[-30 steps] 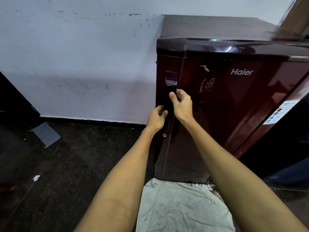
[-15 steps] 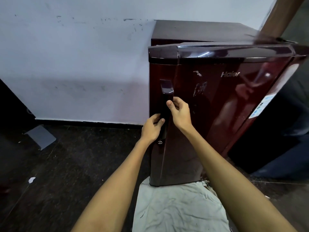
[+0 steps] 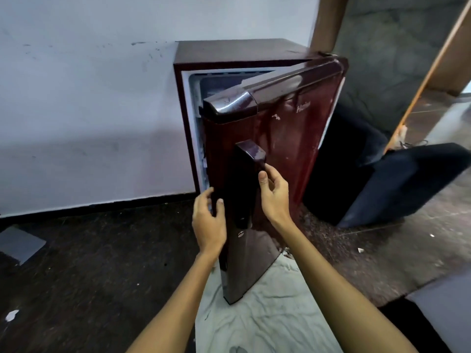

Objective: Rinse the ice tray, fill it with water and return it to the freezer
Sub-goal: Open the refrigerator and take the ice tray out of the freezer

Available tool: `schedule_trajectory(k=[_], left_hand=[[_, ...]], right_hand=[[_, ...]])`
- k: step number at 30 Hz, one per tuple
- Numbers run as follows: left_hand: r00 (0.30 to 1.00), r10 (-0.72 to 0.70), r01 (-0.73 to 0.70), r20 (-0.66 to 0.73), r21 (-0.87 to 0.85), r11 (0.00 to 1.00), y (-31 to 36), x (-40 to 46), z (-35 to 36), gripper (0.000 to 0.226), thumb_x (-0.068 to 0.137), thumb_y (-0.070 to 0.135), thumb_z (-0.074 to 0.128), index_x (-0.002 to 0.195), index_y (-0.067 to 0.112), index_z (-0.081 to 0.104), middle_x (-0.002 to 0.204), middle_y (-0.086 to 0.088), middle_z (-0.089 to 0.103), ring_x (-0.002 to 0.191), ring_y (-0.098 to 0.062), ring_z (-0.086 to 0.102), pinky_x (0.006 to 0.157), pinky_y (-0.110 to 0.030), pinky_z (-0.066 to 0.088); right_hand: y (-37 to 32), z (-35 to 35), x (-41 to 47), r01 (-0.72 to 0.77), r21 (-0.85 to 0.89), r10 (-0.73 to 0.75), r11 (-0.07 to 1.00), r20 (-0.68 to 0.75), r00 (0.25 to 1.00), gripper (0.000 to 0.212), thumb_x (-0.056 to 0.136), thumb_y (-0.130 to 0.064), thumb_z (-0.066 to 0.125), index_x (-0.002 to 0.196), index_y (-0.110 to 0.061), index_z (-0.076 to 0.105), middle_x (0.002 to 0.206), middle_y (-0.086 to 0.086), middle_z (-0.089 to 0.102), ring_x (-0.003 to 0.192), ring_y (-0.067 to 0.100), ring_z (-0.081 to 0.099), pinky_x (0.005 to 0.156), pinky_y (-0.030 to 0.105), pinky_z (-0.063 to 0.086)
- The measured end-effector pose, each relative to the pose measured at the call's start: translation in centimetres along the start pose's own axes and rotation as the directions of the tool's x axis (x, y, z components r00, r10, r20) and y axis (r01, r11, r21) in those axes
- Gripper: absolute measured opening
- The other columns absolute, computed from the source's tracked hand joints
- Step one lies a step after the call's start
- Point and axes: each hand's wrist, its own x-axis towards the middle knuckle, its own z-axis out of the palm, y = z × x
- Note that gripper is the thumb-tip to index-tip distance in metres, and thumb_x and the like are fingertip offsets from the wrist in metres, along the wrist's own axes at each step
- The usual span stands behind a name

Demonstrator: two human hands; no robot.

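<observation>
Left grip (image 3: 209, 220) curled round door (image 3: 275, 138) edge, right grip (image 3: 274, 191) pinching handle (image 3: 246, 184), mid-frame; best swung wide, steadily.

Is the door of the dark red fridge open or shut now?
Open, partly. The door has swung away from the cabinet, showing the pale interior at the left. Both hands are at its handle.
</observation>
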Motion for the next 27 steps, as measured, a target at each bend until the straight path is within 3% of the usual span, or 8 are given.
schedule_trajectory(k=[4, 7, 11, 14, 18, 21, 24, 27], left_hand=[[0.993, -0.066, 0.069, 0.103, -0.031, 0.997, 1.4, -2.7, -0.5, 0.057, 0.088, 0.021, 0.065, 0.139, 0.013, 0.04, 0.142, -0.005, 0.042, 0.125, -0.018, 0.045, 0.098, -0.031, 0.042], [0.971, -0.109, 0.117, 0.214, -0.021, 0.993, 1.9, -4.0, 0.2, 0.074, 0.084, 0.027, 0.069, 0.145, 0.015, 0.03, 0.149, -0.005, 0.034, 0.134, -0.022, 0.037, 0.107, -0.04, 0.038], [0.916, -0.106, 0.13, 0.388, -0.037, 0.991, 2.7, -6.5, 2.3, 0.079, 0.081, 0.03, 0.072, 0.146, 0.017, 0.029, 0.149, -0.003, 0.036, 0.136, -0.019, 0.035, 0.111, -0.039, 0.034], [0.913, -0.073, 0.118, 0.402, -0.088, 0.989, 3.8, -8.6, 4.1, 0.069, 0.078, 0.028, 0.075, 0.137, 0.02, 0.041, 0.135, 0.003, 0.051, 0.124, -0.014, 0.048, 0.105, -0.036, 0.041], [0.927, -0.05, 0.086, 0.372, -0.082, 0.993, 5.1, -10.5, 5.3, 0.053, 0.072, 0.032, 0.08, 0.116, 0.02, 0.053, 0.11, 0.011, 0.058, 0.105, -0.009, 0.057, 0.089, -0.029, 0.047], [0.909, -0.031, 0.074, 0.415, -0.09, 0.993, 5.8, -11.7, 6.2, 0.041, 0.073, 0.028, 0.079, 0.107, 0.019, 0.057, 0.102, 0.007, 0.061, 0.099, -0.01, 0.059, 0.081, -0.022, 0.047], [0.898, -0.011, 0.062, 0.439, -0.101, 0.993, 6.8, -13.0, 7.5, 0.034, 0.073, 0.026, 0.079, 0.099, 0.022, 0.057, 0.097, 0.006, 0.063, 0.093, -0.008, 0.06, 0.069, -0.003, 0.04], [0.897, -0.008, 0.064, 0.443, -0.111, 0.992, 7.8, -14.6, 9.4, 0.035, 0.071, 0.026, 0.081, 0.096, 0.023, 0.057, 0.095, 0.007, 0.064, 0.091, -0.009, 0.061, 0.067, -0.002, 0.039]], right_hand=[[-0.7, -4.0, -3.3, 0.022, 0.029, -0.017, 0.999, -0.15, 0.989, 0.033, 0.097, -0.021, 0.053, 0.128, -0.013, 0.056, 0.119, -0.01, 0.061, 0.107, -0.01, 0.056, 0.09, 0.01, 0.044], [-0.9, -6.6, -5.4, 0.026, 0.047, -0.012, 0.999, -0.264, 0.965, 0.037, 0.093, -0.016, 0.06, 0.13, -0.015, 0.056, 0.125, -0.005, 0.061, 0.113, 0.002, 0.058, 0.092, 0.015, 0.047], [-1.4, -9.8, -7.0, 0.044, 0.026, -0.032, 0.999, -0.36, 0.932, 0.045, 0.087, -0.014, 0.067, 0.13, -0.016, 0.055, 0.127, -0.007, 0.059, 0.116, 0.006, 0.056, 0.095, 0.021, 0.048], [-1.7, -12.0, -7.9, 0.06, -0.024, -0.064, 0.998, -0.397, 0.915, 0.043, 0.085, -0.013, 0.07, 0.125, -0.019, 0.057, 0.122, -0.013, 0.057, 0.113, 0.003, 0.056, 0.09, 0.017, 0.049], [-0.9, -15.1, -8.7, 0.015, -0.045, -0.033, 0.999, -0.441, 0.897, 0.046, 0.085, -0.012, 0.069, 0.128, -0.019, 0.055, 0.121, -0.005, 0.059, 0.109, 0.005, 0.058, 0.086, 0.017, 0.051], [-0.1, -17.3, -9.0, -0.027, -0.031, 0.01, 0.999, -0.451, 0.892, 0.045, 0.086, -0.01, 0.069, 0.128, -0.019, 0.055, 0.119, -0.005, 0.06, 0.108, 0.006, 0.059, 0.085, 0.016, 0.051], [0.1, -19.5, -8.8, -0.03, -0.042, 0.007, 0.999, -0.473, 0.881, 0.042, 0.086, -0.006, 0.067, 0.125, -0.019, 0.058, 0.116, -0.007, 0.062, 0.104, 0.004, 0.061, 0.08, 0.01, 0.049], [0.7, -22.4, -8.1, -0.038, -0.089, -0.011, 0.995, -0.494, 0.869, 0.039, 0.086, -0.004, 0.066, 0.123, -0.014, 0.061, 0.115, 0.0, 0.065, 0.1, 0.006, 0.063, 0.078, 0.009, 0.048]])
